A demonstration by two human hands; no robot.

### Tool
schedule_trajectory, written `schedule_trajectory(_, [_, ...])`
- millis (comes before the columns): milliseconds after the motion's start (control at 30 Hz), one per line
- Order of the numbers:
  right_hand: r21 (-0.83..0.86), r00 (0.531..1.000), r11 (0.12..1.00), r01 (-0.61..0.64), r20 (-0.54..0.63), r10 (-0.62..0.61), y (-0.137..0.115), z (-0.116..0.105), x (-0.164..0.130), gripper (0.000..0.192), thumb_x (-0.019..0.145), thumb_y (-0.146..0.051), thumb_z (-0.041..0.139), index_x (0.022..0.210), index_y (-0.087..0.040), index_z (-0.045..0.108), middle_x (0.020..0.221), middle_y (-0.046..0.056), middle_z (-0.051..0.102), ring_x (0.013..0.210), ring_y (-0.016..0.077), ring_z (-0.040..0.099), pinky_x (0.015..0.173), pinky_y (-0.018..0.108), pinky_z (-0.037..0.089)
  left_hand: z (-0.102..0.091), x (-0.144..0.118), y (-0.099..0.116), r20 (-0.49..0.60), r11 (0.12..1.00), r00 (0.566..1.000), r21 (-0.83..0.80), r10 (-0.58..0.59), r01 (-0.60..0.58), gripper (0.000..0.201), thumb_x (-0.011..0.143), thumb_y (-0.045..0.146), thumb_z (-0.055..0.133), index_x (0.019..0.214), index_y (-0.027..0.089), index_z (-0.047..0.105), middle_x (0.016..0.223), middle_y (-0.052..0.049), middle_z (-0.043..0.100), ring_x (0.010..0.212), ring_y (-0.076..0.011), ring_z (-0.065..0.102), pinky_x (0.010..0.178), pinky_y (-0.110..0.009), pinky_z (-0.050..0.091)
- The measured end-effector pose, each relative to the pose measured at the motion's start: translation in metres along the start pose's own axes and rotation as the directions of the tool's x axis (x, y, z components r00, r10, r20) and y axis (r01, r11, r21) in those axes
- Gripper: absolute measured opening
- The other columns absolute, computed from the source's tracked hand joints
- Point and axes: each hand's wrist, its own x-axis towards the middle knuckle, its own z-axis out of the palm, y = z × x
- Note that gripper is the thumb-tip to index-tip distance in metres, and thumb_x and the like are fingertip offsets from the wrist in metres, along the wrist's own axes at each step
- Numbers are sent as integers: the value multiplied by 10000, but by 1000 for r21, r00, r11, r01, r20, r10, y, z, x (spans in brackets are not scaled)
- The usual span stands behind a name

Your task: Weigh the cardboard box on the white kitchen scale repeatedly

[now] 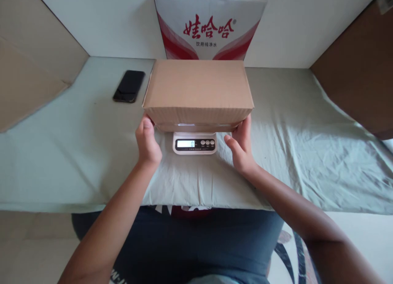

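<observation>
A closed brown cardboard box [199, 85] is held between my two hands, over a small white digital kitchen scale [195, 148]. The scale's lit display reads 0; the box hides its weighing plate, so I cannot tell whether they touch. My left hand [147, 140] grips the box's near left corner, thumb on the side and fingers hidden beneath. At the near right corner, my right hand [242, 146] supports the box from below, its thumb held away from the cardboard. Clear tape shows along the box's near face.
A black smartphone [129, 86] lies left of the box on the pale green cloth [92, 153]. Behind stands a white and red carton [211, 26] against a white wall. Large brown cardboard pieces stand at the left [33, 62] and right [359, 67].
</observation>
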Motion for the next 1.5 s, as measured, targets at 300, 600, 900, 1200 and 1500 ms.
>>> schedule_trajectory(300, [-13, 1000, 1000, -5, -9, 5, -6, 0, 4, 916, 929, -700, 588, 1687, -471, 128, 1779, -14, 320, 1704, 334, 245, 1402, 634, 309, -2, 1, -3, -9, 999, 1000, 33, 2, -2, 551, 980, 739, 527, 1017, 242, 764, 1041, -74, 763, 1023, -273, 697, 938, -399, 525])
schedule_trajectory(600, [-12, 1000, 1000, -17, -10, 17, -5, -1, 7, 933, 902, -742, 595, 1678, -468, 156, 1745, 10, 376, 1687, 346, 276, 1381, 636, 350, -1, 0, -2, -9, 1000, 1000, 12, -14, 14, 538, 936, 770, 575, 1031, 277, 766, 1034, -74, 746, 1076, -299, 681, 952, -418, 516])
schedule_trajectory(900, [8, 1000, 1000, 6, -5, -6, -2, 0, 7, 906, 933, -709, 587, 1681, -441, 153, 1750, 28, 360, 1676, 342, 296, 1382, 638, 341, 0, -2, 5, 14, 999, 1000, 33, 11, -12, 532, 970, 739, 541, 1018, 266, 781, 1063, -80, 766, 1124, -302, 700, 972, -408, 526])
schedule_trajectory(1200, [44, 998, 997, 57, -15, -57, 10, -4, 13, 951, 913, -795, 550, 1689, -499, 87, 1827, -71, 222, 1728, 339, 181, 1418, 655, 252, 0, 0, 7, 16, 999, 999, 19, -30, 30, 636, 933, 802, 525, 1225, 289, 761, 1263, -100, 762, 1371, -343, 630, 1165, -468, 480])
schedule_trajectory(1500, [175, 990, 984, 19, -143, 7, 30, -12, 20, 821, 922, -808, 501, 1646, -552, 211, 1815, -138, 256, 1743, 306, 161, 1438, 645, 187, -4, 8, -4, -24, 999, 1000, -39, -4, 3, 657, 957, 799, 497, 1294, 295, 748, 1477, -76, 703, 1451, -340, 589, 1151, -485, 468])
